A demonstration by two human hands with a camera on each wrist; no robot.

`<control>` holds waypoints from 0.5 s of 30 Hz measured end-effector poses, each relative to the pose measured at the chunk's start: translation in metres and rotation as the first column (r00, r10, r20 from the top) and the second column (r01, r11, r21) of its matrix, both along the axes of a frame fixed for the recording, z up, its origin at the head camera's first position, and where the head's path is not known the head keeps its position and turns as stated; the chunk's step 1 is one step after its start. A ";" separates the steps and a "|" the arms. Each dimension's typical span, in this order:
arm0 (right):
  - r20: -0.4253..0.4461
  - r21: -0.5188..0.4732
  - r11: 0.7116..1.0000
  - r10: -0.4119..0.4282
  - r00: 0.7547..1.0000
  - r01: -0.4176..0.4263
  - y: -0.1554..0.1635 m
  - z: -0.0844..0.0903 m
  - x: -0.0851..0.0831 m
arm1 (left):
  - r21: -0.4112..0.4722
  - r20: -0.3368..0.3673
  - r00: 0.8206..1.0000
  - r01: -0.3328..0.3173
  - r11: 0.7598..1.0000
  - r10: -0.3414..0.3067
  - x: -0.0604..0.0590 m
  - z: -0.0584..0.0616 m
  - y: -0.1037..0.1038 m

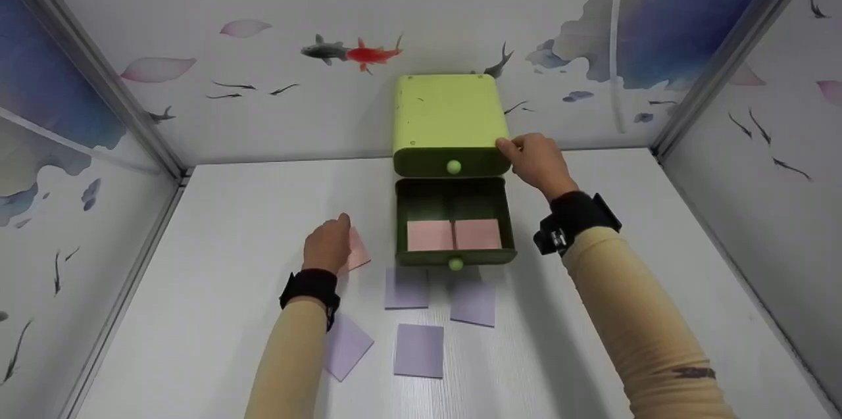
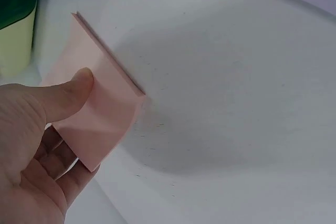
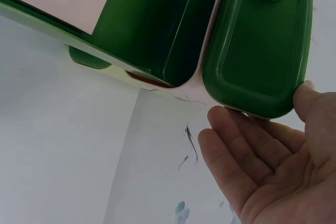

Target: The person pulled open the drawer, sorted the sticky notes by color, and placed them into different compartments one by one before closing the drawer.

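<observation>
pink note (image 2: 97, 108), light and floppy, is pinched near its edge by the left hand (image 1: 327, 245); right hand (image 1: 539, 162), fingers straight, steadies the cabinet (image 1: 447, 118) at upper centre.

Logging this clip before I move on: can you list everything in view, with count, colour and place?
drawer box: 1, light green, at the back of the table against the wall
upper drawer: 1, dark green with pale knob, closed
lower drawer: 1, dark green, pulled open
pink notes in drawer: 2, side by side in the lower drawer
pink note: 1, pinched in the left grip
purple notes: 4, on the table in front of the drawer
table: 1, white
walls: white, painted with fish and petals
left hand: on the pink note, left of the drawer
right hand: fingers straight, against the box's right side
</observation>
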State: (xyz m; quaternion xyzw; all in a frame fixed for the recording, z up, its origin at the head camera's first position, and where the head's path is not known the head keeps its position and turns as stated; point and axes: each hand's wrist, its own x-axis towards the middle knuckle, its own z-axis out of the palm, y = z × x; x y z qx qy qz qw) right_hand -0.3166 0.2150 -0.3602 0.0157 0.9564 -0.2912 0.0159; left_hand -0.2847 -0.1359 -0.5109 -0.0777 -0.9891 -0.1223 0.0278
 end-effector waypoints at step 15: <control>0.054 -0.011 1.000 -0.009 0.998 0.010 -0.001 0.002 0.000 | 0.088 0.148 0.989 -0.003 0.996 -0.010 -0.004 0.025 -0.003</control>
